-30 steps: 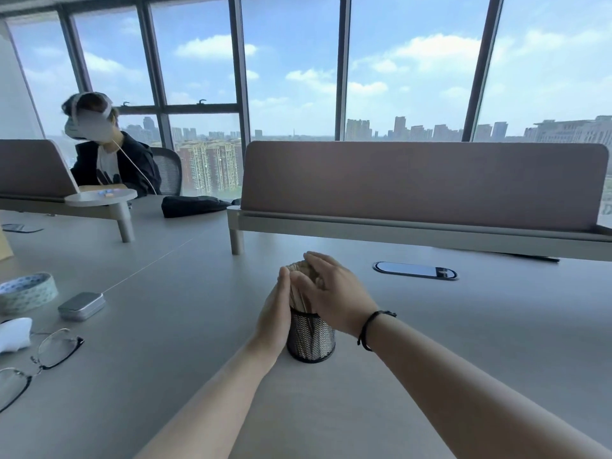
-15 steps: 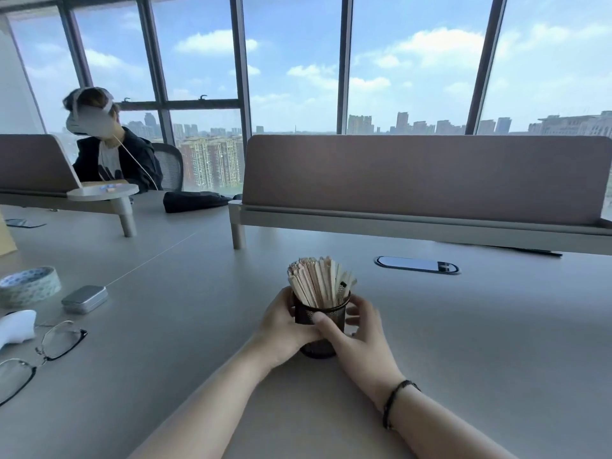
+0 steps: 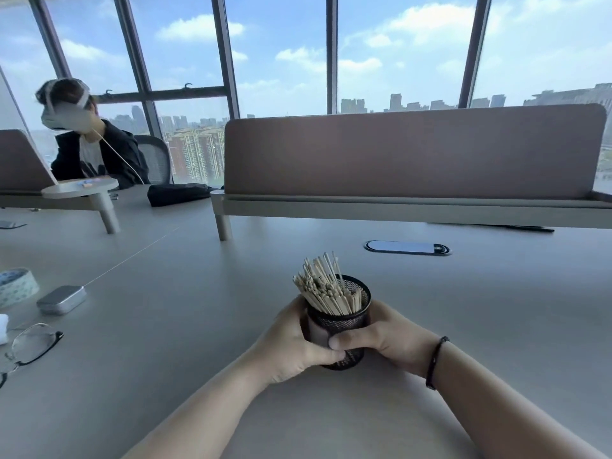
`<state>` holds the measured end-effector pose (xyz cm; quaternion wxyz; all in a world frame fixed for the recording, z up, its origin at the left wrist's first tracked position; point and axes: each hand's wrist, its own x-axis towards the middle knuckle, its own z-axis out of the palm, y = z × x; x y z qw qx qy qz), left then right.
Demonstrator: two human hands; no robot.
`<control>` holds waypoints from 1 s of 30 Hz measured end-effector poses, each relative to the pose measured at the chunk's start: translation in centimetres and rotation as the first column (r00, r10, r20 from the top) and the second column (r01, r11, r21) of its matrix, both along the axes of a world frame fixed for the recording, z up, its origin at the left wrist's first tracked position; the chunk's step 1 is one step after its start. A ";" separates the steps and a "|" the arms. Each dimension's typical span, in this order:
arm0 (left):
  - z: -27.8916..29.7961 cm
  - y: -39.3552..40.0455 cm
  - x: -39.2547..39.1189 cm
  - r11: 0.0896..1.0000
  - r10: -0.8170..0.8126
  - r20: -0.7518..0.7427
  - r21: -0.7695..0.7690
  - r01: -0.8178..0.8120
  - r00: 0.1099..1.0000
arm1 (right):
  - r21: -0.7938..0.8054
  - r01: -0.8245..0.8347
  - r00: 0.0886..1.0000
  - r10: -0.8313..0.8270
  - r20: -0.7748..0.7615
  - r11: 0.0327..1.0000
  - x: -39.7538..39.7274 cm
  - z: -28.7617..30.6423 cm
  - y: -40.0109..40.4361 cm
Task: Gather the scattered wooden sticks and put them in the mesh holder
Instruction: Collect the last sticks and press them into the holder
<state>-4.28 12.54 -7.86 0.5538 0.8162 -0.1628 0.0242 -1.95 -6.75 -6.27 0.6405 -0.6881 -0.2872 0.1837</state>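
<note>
A black mesh holder stands on the grey table, slightly tilted. A bundle of wooden sticks fills it and leans to the left over the rim. My left hand grips the holder from the left, thumb across its lower front. My right hand wraps round it from the right, thumb lying on the mesh; a black cord sits on that wrist. No loose sticks show on the table.
A tape roll, a small metal tin and eyeglasses lie at the left. A desk divider and an oval cable port stand behind the holder. Another person sits at far left.
Both hands came down from the stick tops to the holder's sides and now grip it lower. The holder sits closer to me, and the sticks lean left.
</note>
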 end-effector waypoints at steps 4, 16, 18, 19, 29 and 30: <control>0.1 -2.1 -0.6 0.921 0.364 0.115 0.104 -0.375 0.924 | 0.005 0.179 0.984 -0.179 0.025 0.984 0.3 -1.2 0.5; -0.4 -2.9 4.8 0.851 0.468 0.049 0.244 -0.465 0.882 | -0.088 0.582 0.802 -0.553 0.228 0.808 4.0 -2.2 2.2; -0.5 -2.6 6.5 0.871 0.428 0.054 0.241 -0.428 0.902 | -0.090 0.638 0.759 -0.605 0.240 0.765 5.5 -2.1 2.9; -0.5 -2.5 7.5 0.873 0.419 0.066 0.246 -0.422 0.905 | -0.086 0.662 0.738 -0.629 0.243 0.744 6.4 -2.0 3.3; -0.7 -2.1 17.4 0.835 0.420 0.135 0.329 -0.440 0.898 | -0.048 0.731 0.669 -0.701 0.245 0.681 16.2 -2.0 5.1; -0.7 -2.1 18.2 0.834 0.417 0.137 0.335 -0.438 0.899 | -0.052 0.732 0.668 -0.701 0.250 0.679 17.1 -2.1 5.1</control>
